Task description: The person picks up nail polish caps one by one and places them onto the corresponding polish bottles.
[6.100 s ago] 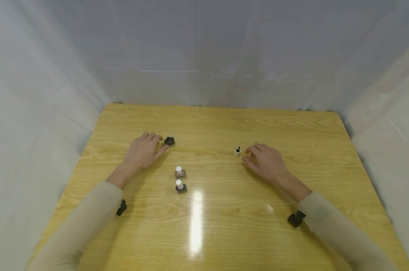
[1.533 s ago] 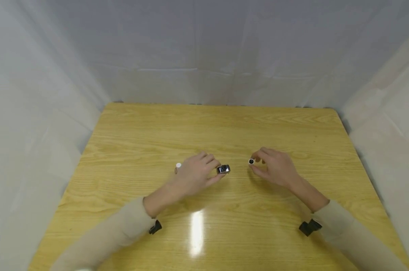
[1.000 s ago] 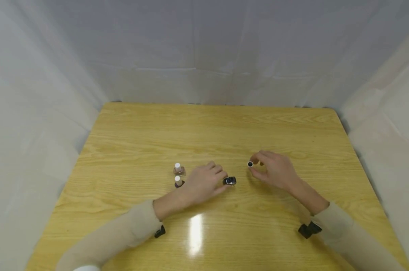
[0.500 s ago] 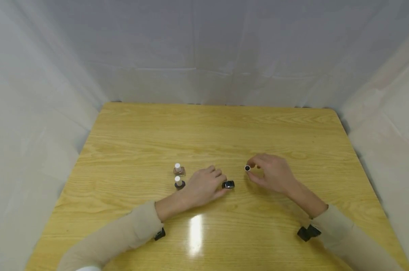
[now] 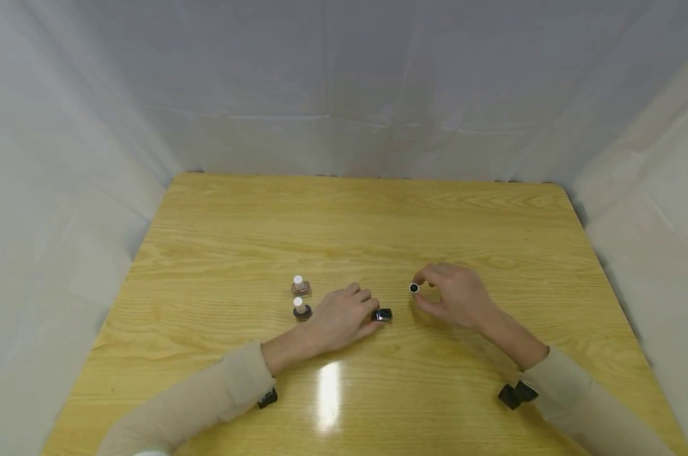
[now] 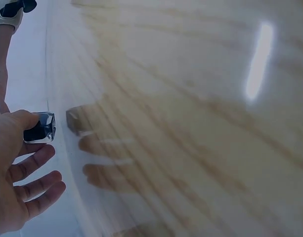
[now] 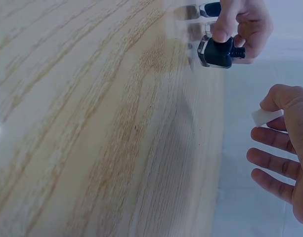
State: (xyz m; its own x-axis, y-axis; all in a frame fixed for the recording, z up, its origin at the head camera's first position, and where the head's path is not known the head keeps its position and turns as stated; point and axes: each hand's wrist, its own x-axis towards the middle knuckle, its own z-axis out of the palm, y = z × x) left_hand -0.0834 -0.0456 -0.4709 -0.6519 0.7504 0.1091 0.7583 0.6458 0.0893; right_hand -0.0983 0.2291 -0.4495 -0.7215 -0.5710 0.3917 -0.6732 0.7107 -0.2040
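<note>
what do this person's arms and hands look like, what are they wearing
The left hand and right hand are bare, with no gloves. Long, plain beige sleeves cover the forearms, the left sleeve and right sleeve matching. Each wrist has a small, blocky black camera: left camera, right camera. I can't make out any cables or markings.

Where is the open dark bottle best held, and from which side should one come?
Probably the body, pinched from the left, as the left hand does. The open dark bottle shows its bare threaded neck upward, better left free; the right hand, holding a white cap, is opposite.
</note>
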